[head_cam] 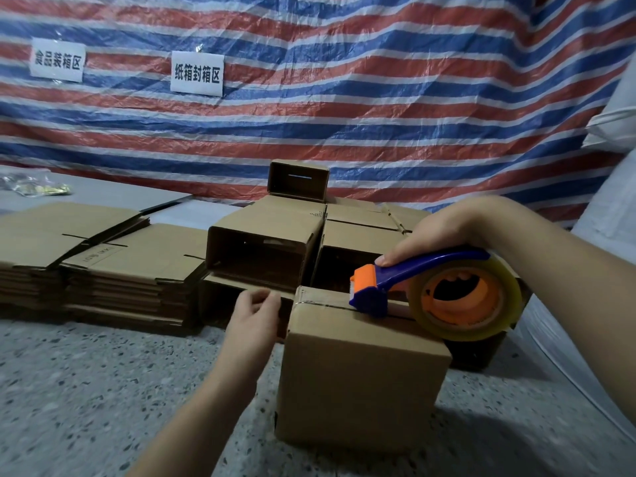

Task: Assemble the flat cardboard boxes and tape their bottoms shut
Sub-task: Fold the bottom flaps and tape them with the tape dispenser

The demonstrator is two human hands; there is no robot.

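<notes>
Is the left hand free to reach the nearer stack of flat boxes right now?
Probably yes: the left hand holds nothing, and only bare floor lies between it and the flat stack.

Striped tarp [344,108] with two white signs [197,73] hangs behind speckled floor [86,390]

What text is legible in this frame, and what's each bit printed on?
"食品装箱区": left white paper sign on the striped tarp.
"纸箱封箱区": right white paper sign on the same tarp.
Print on the top sheet of the flat cardboard stack: too small and skewed to read.
Tape dispenser and box being taped: no readable text.
</notes>
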